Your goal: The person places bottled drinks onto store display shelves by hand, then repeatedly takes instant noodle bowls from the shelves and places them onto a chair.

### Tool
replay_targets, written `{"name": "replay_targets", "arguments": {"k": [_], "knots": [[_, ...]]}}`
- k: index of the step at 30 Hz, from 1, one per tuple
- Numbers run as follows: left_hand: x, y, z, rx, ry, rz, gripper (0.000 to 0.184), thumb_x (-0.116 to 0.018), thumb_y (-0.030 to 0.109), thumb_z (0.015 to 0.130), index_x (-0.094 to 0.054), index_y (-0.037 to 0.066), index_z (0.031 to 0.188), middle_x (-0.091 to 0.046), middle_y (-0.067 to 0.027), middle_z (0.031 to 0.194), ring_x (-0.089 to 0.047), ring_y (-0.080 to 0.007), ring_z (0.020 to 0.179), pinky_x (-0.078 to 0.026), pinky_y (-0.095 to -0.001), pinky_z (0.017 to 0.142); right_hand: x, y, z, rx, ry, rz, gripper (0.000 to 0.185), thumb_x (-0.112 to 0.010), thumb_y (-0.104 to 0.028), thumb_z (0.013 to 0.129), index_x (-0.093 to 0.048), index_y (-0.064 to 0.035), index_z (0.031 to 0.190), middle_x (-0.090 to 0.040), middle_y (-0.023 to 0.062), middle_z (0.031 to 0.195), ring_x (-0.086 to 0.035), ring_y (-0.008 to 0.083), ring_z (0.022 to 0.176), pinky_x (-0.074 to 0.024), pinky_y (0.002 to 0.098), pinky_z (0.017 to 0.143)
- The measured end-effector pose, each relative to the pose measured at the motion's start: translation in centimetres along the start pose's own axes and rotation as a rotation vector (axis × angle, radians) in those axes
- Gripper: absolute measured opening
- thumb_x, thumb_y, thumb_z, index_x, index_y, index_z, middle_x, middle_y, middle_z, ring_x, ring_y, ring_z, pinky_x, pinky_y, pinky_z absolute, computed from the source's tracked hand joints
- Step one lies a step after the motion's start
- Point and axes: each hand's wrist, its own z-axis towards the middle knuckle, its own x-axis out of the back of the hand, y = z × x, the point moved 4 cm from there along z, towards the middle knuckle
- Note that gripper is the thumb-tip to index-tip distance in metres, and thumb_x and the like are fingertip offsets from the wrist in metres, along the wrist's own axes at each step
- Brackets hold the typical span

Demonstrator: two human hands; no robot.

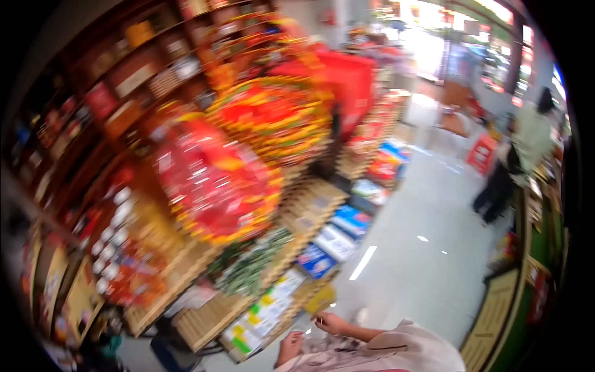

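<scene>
At the bottom of the tilted, blurred view, my left hand is held low before my body with its fingers curled in. My right hand is close beside it, the fingers bent together as in a pinch. Whatever either hand holds, if anything, is too small and smeared to make out. Both hands hover near the low end of a slatted wooden display shelf, where white, yellow and green packets lie. A pale loose garment covers my arms and lap.
Round red and yellow baskets stand on the slatted shelves, with bundled greenery below and blue and white boxes along the edge. A glossy floor aisle runs past. Another person stands near a red stool and a right-hand counter.
</scene>
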Motion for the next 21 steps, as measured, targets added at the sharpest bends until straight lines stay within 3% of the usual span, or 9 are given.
{"name": "replay_targets", "arguments": {"k": [4, 5, 7, 10, 14, 16, 18, 20, 21], "knots": [[-10.0, 11.1, 13.5, -0.425, -0.51, 0.533, 0.038, -0.054, 0.028, 0.081, -0.053, -0.001, 0.105, -0.062, -0.0177, 0.082, -0.062, -0.0303, 0.076, -0.048, -0.0365, 0.069, -0.6, 29.3, -10.4, -0.033, 0.65, 0.159, 0.025, -0.058, -0.025, 0.078, -0.062, -0.0071, 0.095, -0.062, 0.0148, 0.093, -0.061, 0.0288, 0.083, -0.0471, 0.0399, 0.076], [-13.9, 14.1, 13.2, -0.383, -0.743, 0.601, 0.04, -0.053, 0.031, 0.081, -0.053, 0.0, 0.106, -0.061, -0.0194, 0.086, -0.061, -0.0313, 0.081, -0.047, -0.0366, 0.072, 0.2, 32.6, -21.0, -0.762, 0.626, 0.381, 0.026, -0.057, -0.025, 0.078, -0.062, -0.0051, 0.095, -0.063, 0.0171, 0.092, -0.06, 0.0312, 0.085, -0.047, 0.0409, 0.077], [-23.2, 22.7, 18.7, -0.523, -1.104, 0.972, 0.047, -0.052, 0.039, 0.081, -0.052, 0.003, 0.111, -0.058, -0.0208, 0.104, -0.059, -0.0317, 0.092, -0.047, -0.039, 0.078, 4.0, 42.0, -37.9, -1.282, 1.368, 0.184, 0.025, -0.051, -0.027, 0.08, -0.062, -0.0062, 0.087, -0.062, 0.015, 0.07, -0.06, 0.0315, 0.072, -0.0485, 0.0427, 0.066], [-29.3, 31.6, 24.9, -0.816, -0.965, 1.658, 0.047, -0.049, 0.042, 0.081, -0.053, 0.008, 0.113, -0.056, -0.0186, 0.11, -0.058, -0.0334, 0.094, -0.046, -0.0448, 0.079, 4.5, 40.0, -48.2, -0.789, 2.633, 1.629, 0.019, -0.046, -0.025, 0.083, -0.049, -0.0098, 0.093, -0.047, 0.002, 0.061, -0.045, 0.0129, 0.049, -0.0394, 0.0271, 0.041], [-41.0, 42.8, 28.9, -1.09, -0.881, 1.347, 0.041, -0.05, 0.036, 0.083, -0.052, 0.008, 0.113, -0.059, -0.0172, 0.101, -0.059, -0.0301, 0.09, -0.045, -0.0386, 0.076, 4.6, 40.2, -54.4, -0.959, 2.298, 1.312, 0.017, -0.046, -0.023, 0.084, -0.047, -0.0094, 0.094, -0.049, 0.0045, 0.065, -0.043, 0.0106, 0.044, -0.0336, 0.0239, 0.034], [-45.0, 48.4, 30.1, -0.727, -0.952, 0.227, 0.036, -0.05, 0.03, 0.084, -0.05, 0.007, 0.112, -0.059, -0.0168, 0.094, -0.059, -0.0305, 0.085, -0.046, -0.038, 0.073, 5.2, 39.9, -53.3, -1.043, 2.272, 1.257, 0.015, -0.046, -0.022, 0.084, -0.046, -0.0089, 0.091, -0.047, 0.0048, 0.062, -0.043, 0.011, 0.042, -0.0341, 0.0245, 0.032], [-46.0, 46.0, 32.5, -0.74, -0.814, 0.225, 0.033, -0.05, 0.03, 0.085, -0.05, 0.007, 0.108, -0.06, -0.0167, 0.094, -0.059, -0.0314, 0.088, -0.046, -0.037, 0.073, 3.0, 40.6, -46.7, -1.056, 2.223, 1.285, 0.01, -0.047, -0.018, 0.085, -0.046, -0.0088, 0.083, -0.046, 0.0035, 0.056, -0.043, 0.0117, 0.039, -0.036, 0.027, 0.03], [-46.5, 43.6, 35.2, -0.747, -0.709, 0.3, 0.032, -0.054, 0.027, 0.083, -0.052, 0.004, 0.104, -0.057, -0.0164, 0.08, -0.057, -0.0303, 0.076, -0.045, -0.0382, 0.067, -1.8, 47.9, -38.3, -0.298, 1.855, 1.807, 0.031, -0.035, -0.035, 0.092, -0.052, -0.0104, 0.082, -0.049, 0.0043, 0.058, -0.043, 0.0158, 0.037, -0.0362, 0.0305, 0.031], [-46.4, 37.8, 38.2, -0.669, -0.791, 0.406, 0.034, -0.053, 0.03, 0.081, -0.055, 0.003, 0.101, -0.059, -0.0191, 0.084, -0.058, -0.0316, 0.08, -0.045, -0.039, 0.071, -1.9, 45.8, -33.6, -1.017, 1.436, 1.333, 0.036, -0.032, -0.036, 0.092, -0.056, -0.0095, 0.092, -0.055, 0.0062, 0.064, -0.05, 0.0184, 0.047, -0.0405, 0.0349, 0.037]]}}
